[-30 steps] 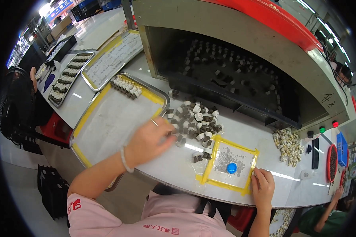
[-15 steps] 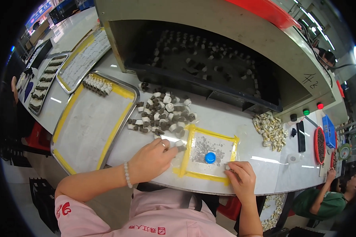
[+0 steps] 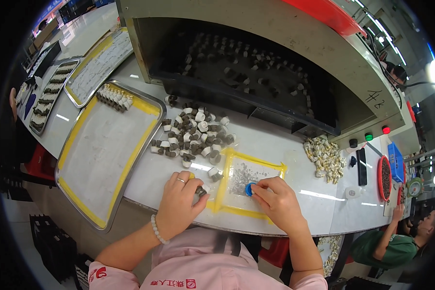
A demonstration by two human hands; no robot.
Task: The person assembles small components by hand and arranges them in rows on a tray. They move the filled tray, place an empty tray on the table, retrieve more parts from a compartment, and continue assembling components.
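My left hand (image 3: 181, 200), with a beaded bracelet at its wrist, is closed on a small two-tone part (image 3: 200, 191), dark grey with a whitish end. My right hand (image 3: 278, 200) is pinched, its fingertips at the right edge of a small round blue cap (image 3: 248, 189); what lies between them is hidden. Under the cap is a clear sheet (image 3: 237, 199) bordered with yellow tape and dotted with small greyish discs. Just beyond my left hand lies a loose pile of similar grey-and-white parts (image 3: 198, 128).
A metal tray (image 3: 106, 154) edged with yellow tape stands left, with rows of parts at its far end. A machine (image 3: 343, 72) holding a black bin (image 3: 203, 94) spans the back. To the right are a yellowish-white heap (image 3: 326, 159) and a red basket (image 3: 384, 176). A person in green (image 3: 386, 241) sits at right.
My right hand has moved left from the taped sheet's near right corner to the blue cap. My left hand has drawn slightly nearer me and turned, still holding a part.
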